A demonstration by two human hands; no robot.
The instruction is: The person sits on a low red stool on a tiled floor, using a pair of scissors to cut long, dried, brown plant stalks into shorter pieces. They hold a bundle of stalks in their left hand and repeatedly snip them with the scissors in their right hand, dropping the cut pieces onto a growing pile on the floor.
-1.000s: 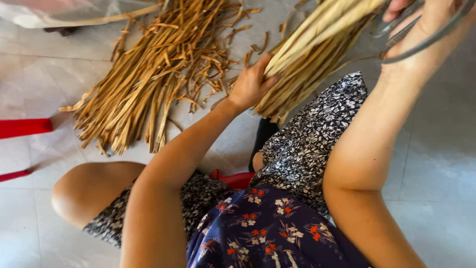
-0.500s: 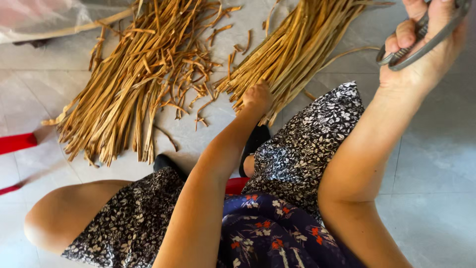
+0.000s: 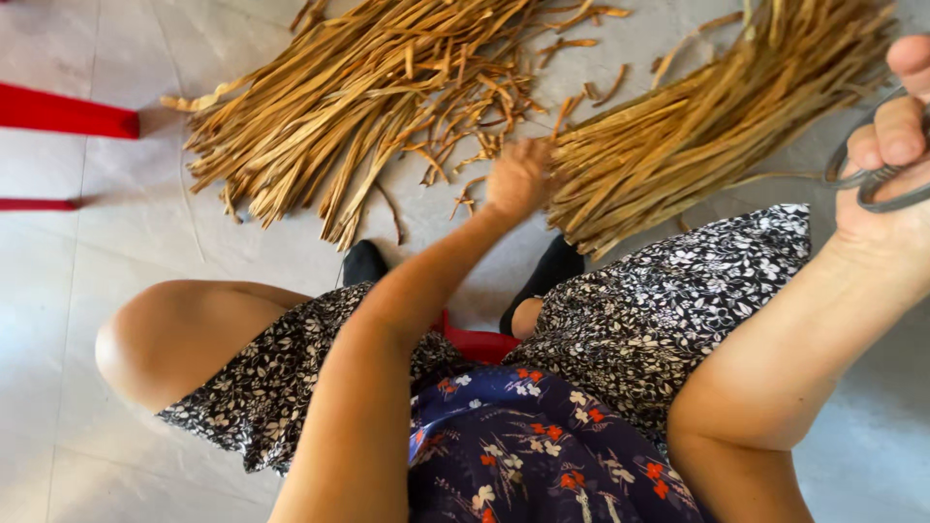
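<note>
Hands: two bare hands of a seated person, seen from above, both stretched forward over the lap.
Left hand [image 3: 518, 179]: blurred, reaching down between two heaps of dry straw; it touches the cut end of the right-hand bundle. Whether the fingers are closed on any strips or merely resting against them I cannot tell.
Right hand [image 3: 896, 165]: raised at the right edge of the view, fingers curled tight through the loops of a pair of scissors [image 3: 872, 179]. Only the grey metal handles show; the blades run out of view.
Bundle of straw [image 3: 717, 116]: long tan strips gathered roughly parallel, lying on the floor and slanting from the upper right down towards the person's feet. Its lower end sits just above the right knee, beside the left hand.
Loose pile of straw [image 3: 358, 97]: a wider, messier fan of the same strips on the floor to the left, with short curled offcuts scattered between it and the bundle.
Floor [image 3: 116, 252]: pale tiles.
Red bars [image 3: 63, 111]: two red strips at the left edge, well apart from the straw; what they belong to cannot be told.
Clothing: black-and-white flowered skirt [image 3: 668, 310] over both knees, dark blue flowered cloth [image 3: 533, 446] nearest the camera.
Feet: two dark shoes [image 3: 366, 261] on the floor below the straw, a red seat edge [image 3: 480, 344] between the legs.
</note>
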